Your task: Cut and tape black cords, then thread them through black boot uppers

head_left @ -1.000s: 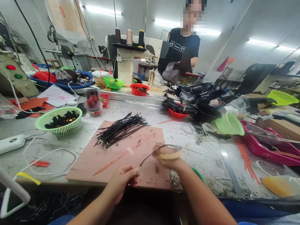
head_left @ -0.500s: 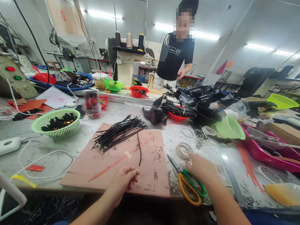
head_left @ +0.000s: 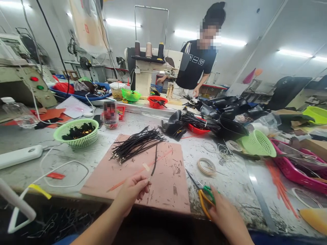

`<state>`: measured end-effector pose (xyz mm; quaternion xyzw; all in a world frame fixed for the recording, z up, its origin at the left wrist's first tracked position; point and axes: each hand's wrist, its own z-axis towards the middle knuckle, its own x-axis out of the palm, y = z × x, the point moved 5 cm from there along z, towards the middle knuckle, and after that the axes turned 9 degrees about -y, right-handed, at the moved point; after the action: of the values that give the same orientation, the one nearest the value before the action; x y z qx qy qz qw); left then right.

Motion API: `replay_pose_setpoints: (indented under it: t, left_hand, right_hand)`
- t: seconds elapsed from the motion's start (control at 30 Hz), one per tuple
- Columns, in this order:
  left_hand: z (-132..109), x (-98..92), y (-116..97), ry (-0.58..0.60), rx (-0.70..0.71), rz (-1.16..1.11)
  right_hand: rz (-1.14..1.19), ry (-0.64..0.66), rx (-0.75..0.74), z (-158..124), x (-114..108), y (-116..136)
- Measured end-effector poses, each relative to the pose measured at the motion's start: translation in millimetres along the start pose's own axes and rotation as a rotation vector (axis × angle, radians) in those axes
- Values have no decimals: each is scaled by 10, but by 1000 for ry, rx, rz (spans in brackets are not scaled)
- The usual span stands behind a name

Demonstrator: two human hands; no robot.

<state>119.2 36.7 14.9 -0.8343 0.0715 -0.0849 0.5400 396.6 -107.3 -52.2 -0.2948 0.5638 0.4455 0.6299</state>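
Pink board (head_left: 168, 190): centre of the clock face used here, twelve pointing away from the wearer; it probably shields the table as a work mat.
Left hand (head_left: 136, 190): at six o'clock, thumb and fingertips pinched on the near end of one black cord (head_left: 155, 161), likely to steady that end close to the wearer.
Cord in the pinch: above the board, running from the fingers toward one o'clock, its far part reaching close to the cord bundle (head_left: 138, 144).
Cord bundle: at twelve, strands lying roughly parallel, presumably so single ones are easy to reach.
Right hand (head_left: 227, 209): at four o'clock, blurred, fingers overlapping the handles of the scissors (head_left: 201, 187); I cannot tell whether they have closed on them.
Scissors: just beside the board, blades toward eleven, handles toward the wearer, seemingly laid to suit the right hand.
Tape roll (head_left: 203, 172): flat on the table at three o'clock, apart from both hands.
Table, half a second on: the right hand has left the tape roll for the scissors; the left hand keeps its pinch; the view has swung leftward, so things on the table appear farther right.
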Motion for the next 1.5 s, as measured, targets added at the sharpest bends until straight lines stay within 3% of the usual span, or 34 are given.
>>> replay_pose_setpoints:
  t: [0.1,0.2,0.3,0.43,0.6,0.8,0.93,1.1,1.27,1.4,1.5]
  left_hand:
    - [13,-124,-87,-36,46,-12]
    - [28,-244,-179,-67,97,-26]
    - [42,-355,-262,-75,140,-47]
    - [68,-496,-359,-68,162,-63]
    - [126,-637,-460,-52,171,-57]
    - [275,-792,-495,-59,174,-53]
    - [410,-906,-506,-58,167,-65]
    - [608,-1046,-518,-101,163,-93]
    - [786,-1186,-431,-157,131,-107]
    - [804,-1284,-467,-165,147,-121]
    - [780,-1185,-658,-114,187,-102]
  right_hand:
    - [275,-36,64,0,-69,172]
    - [692,135,-61,-6,-130,662]
    - [958,320,-250,-17,-197,1225]
    - [1077,441,-391,58,-269,1744]
    - [1108,516,-428,194,-349,2121]
    - [1152,586,-392,296,-352,2345]
    - [1109,562,-432,403,-306,2442]
    - [1121,575,-426,553,-80,2623]
    - [991,476,-460,729,92,2809]
    - [907,444,-453,769,-17,2695]
    - [700,448,-567,630,-233,2504]
